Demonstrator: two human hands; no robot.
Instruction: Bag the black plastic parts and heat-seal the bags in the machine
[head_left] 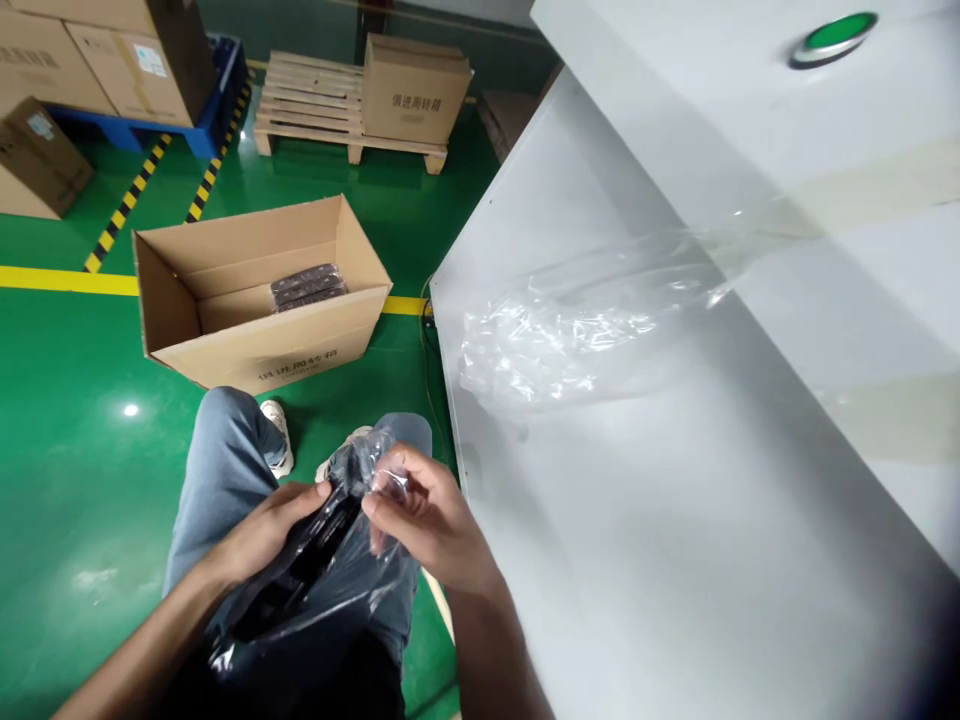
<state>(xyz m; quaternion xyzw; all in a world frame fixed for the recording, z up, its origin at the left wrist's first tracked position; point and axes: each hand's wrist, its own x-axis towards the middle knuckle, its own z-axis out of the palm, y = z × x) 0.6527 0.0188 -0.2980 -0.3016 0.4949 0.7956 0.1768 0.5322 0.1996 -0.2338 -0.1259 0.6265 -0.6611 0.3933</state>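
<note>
Over my lap lies a clear plastic bag [352,570] with a long black object [307,565] inside; its exact kind does not show. My left hand [274,525] is closed along the bag's left side, with the thumb resting on top near the upper end. At that upper end, my right hand [424,510] pinches the crumpled plastic between thumb and fingers. Parts of the left fingers are hidden under the bag.
An open cardboard box [262,340] with dark wrapped packs [309,287] stands on the green floor ahead. To my right is a white surface [600,540] bearing crumpled clear bags [555,340] and a green button [840,35]. Behind are a wooden pallet [311,95] and stacked cartons [112,60].
</note>
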